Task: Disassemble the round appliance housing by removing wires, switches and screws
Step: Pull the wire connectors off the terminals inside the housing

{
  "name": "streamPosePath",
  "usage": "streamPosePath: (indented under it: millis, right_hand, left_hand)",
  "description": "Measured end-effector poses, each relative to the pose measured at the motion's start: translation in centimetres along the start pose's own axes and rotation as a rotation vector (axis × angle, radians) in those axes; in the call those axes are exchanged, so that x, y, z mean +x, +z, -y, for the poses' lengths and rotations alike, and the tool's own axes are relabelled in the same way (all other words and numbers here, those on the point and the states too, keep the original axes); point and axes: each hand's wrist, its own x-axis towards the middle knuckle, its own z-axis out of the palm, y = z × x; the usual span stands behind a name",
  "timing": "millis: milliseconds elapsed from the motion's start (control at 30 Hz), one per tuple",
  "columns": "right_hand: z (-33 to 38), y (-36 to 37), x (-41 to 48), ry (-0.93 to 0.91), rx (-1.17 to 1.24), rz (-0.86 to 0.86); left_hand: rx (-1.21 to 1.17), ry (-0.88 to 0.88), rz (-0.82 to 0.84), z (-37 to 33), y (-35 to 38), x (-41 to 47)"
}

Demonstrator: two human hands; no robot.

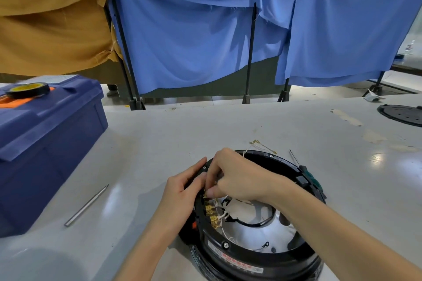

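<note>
A round black appliance housing point(255, 255) lies open side up on the grey table, its shiny metal inside showing. Along its left inner wall sits a row of brass terminals point(211, 213) with thin white wires point(222, 214) and a black wire point(258, 223). My left hand point(182, 191) grips the housing's left rim from outside, fingers curled over the edge. My right hand point(233, 175) reaches in from the right and pinches a wire connector at the top of the terminal row. Loose removed wires with brass ends point(262, 145) lie just behind the housing.
A green-handled screwdriver point(306, 170) lies against the housing's right rim. A metal rod point(86, 205) lies on the table to the left. A blue toolbox point(43, 143) with a tape roll point(28, 89) stands at left. A black round plate point(404, 115) sits far right.
</note>
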Motion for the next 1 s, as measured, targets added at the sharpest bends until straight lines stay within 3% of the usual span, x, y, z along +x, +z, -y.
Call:
streamPosePath:
  millis: [200,367,600,867,1000]
  right_hand:
    - [1.1,0.6,0.7,0.11,-0.146,-0.042]
    - [1.5,-0.5,0.3,0.109,-0.209,0.063]
    - [1.4,1.3,1.0,0.158,-0.211,-0.109]
    - [1.3,1.0,1.4,0.173,-0.187,-0.057]
    - [0.9,0.2,0.9,0.153,-0.344,-0.026]
  left_hand:
    - [-0.017,0.012,-0.008,0.5,-0.1,0.2]
    - [-0.018,0.004,-0.013,0.6,-0.1,0.3]
    - [-0.001,0.031,-0.021,0.6,-0.4,0.4]
    - [0.014,0.042,-0.011,0.7,-0.6,0.4]
    - [0.02,0.041,-0.008,0.8,-0.7,0.5]
